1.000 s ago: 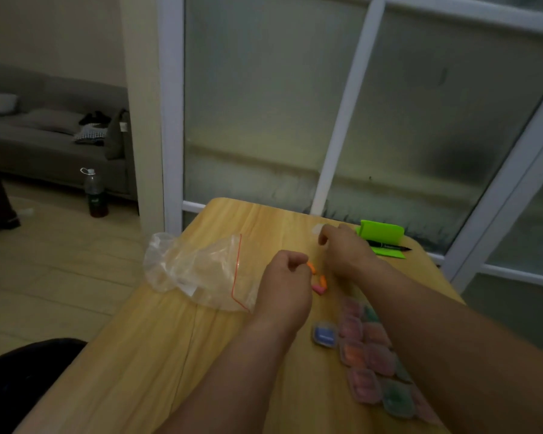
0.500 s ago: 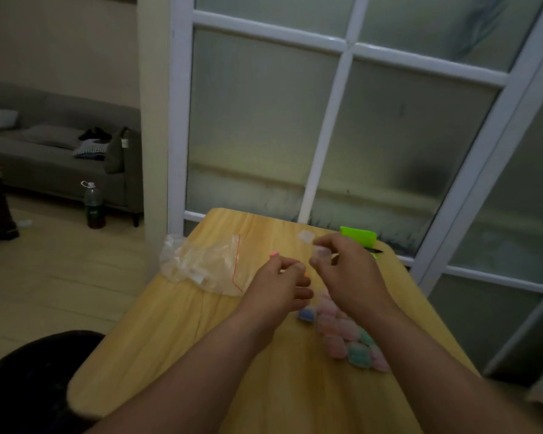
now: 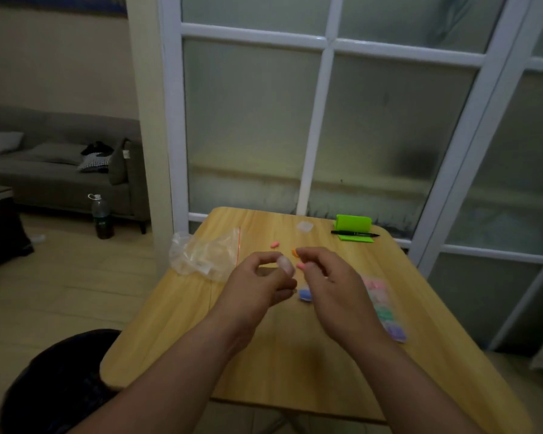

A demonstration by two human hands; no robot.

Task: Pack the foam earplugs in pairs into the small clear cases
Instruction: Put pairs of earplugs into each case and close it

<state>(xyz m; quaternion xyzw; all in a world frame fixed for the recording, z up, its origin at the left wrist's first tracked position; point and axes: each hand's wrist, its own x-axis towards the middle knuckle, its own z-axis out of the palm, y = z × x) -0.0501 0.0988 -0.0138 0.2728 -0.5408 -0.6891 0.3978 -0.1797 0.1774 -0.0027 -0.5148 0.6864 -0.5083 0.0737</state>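
The pink earplug sits pinched by the right hand, just beside the clear case the left hand grips w/ curled fingers, above the table. Foam's prob. light, squashy, springy: take it mid-body, gently. Spare plug lies nr the bag.

free: table bare toward near edge | left edge: plastic bag | right edge: row of filled cases | far right corner: green stand, pen | far edge: empty case
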